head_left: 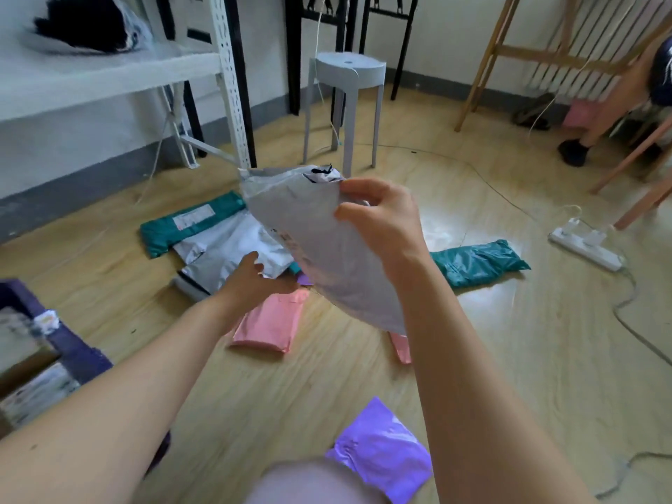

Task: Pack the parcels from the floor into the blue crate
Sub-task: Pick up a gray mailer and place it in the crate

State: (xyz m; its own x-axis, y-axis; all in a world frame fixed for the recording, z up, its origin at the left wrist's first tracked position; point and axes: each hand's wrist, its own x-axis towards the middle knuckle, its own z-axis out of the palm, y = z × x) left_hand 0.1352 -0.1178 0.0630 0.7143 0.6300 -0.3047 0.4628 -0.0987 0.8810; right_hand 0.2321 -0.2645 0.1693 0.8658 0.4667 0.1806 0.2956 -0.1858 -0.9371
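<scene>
My right hand is shut on the top edge of a grey parcel, which hangs tilted above the floor. Under the parcel's lower left side my left hand reaches with its fingers apart; whether it touches the parcel is unclear. On the wooden floor lie a teal parcel, white parcels, a pink parcel, a second teal parcel and a purple parcel. The blue crate stands at the left edge with parcels inside.
A grey stool stands behind the parcels, a white metal shelf at the left. A white power strip with cables lies at the right, near wooden easel legs. Another person's leg is at the far right.
</scene>
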